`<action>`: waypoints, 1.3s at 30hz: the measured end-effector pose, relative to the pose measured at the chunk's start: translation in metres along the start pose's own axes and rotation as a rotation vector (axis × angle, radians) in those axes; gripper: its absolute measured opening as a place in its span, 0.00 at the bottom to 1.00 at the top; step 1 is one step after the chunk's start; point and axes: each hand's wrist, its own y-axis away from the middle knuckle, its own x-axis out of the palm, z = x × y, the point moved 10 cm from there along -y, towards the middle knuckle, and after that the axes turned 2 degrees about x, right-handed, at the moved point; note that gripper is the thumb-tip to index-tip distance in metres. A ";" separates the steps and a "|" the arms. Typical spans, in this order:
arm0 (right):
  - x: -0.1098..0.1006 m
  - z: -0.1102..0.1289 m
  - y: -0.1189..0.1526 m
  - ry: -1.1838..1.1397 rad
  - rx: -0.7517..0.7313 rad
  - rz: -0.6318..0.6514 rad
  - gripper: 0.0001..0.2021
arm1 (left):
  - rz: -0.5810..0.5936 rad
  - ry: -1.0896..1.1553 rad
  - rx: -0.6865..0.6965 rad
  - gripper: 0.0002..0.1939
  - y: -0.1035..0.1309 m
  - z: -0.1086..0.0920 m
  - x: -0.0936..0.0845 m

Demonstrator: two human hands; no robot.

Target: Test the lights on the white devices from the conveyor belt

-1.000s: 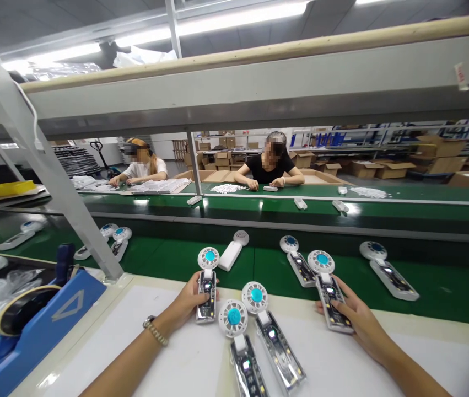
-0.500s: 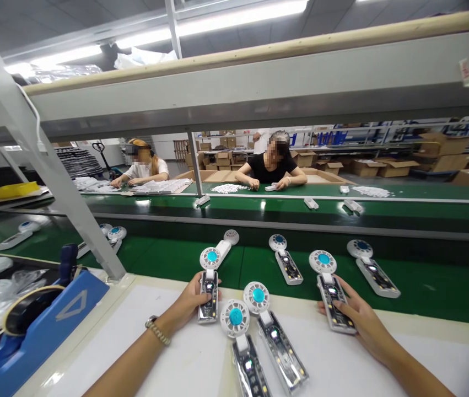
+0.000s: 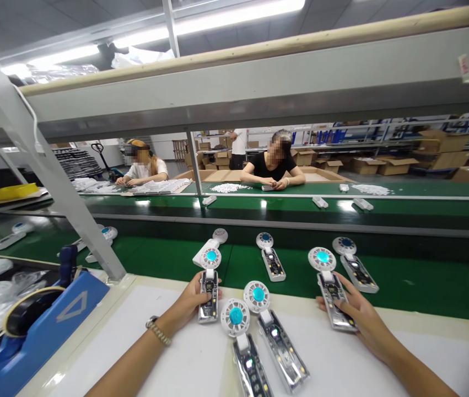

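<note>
The left hand (image 3: pixel 192 300) and right hand (image 3: pixel 356 309) are gripping clear-handled white fans with blue centres (image 3: pixel 208 295) (image 3: pixel 333 300) near the white desk's (image 3: pixel 168 358) far edge; beyond, a green conveyor belt (image 3: pixel 135 253) is carrying more, and people are working opposite.

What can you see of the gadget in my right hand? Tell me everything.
The gadget has a round white slotted head with a bright blue centre, a short white neck and a long, clear-fronted body, apparently plastic, showing dark parts and small yellowish squares. It slants, head away from you, near where the white worktop meets the green belt. Your right hand grips it, thumb on the front.
</note>
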 end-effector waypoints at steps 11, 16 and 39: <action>0.007 -0.021 0.000 -0.125 0.152 0.049 0.21 | -0.162 0.216 -0.128 0.25 0.004 -0.002 -0.004; 0.027 -0.019 -0.018 -0.121 0.172 -0.024 0.24 | -0.282 0.177 -0.171 0.29 -0.006 0.006 -0.021; 0.018 -0.001 -0.084 0.492 0.211 -0.134 0.09 | -0.276 -0.706 -0.279 0.09 -0.153 0.006 0.021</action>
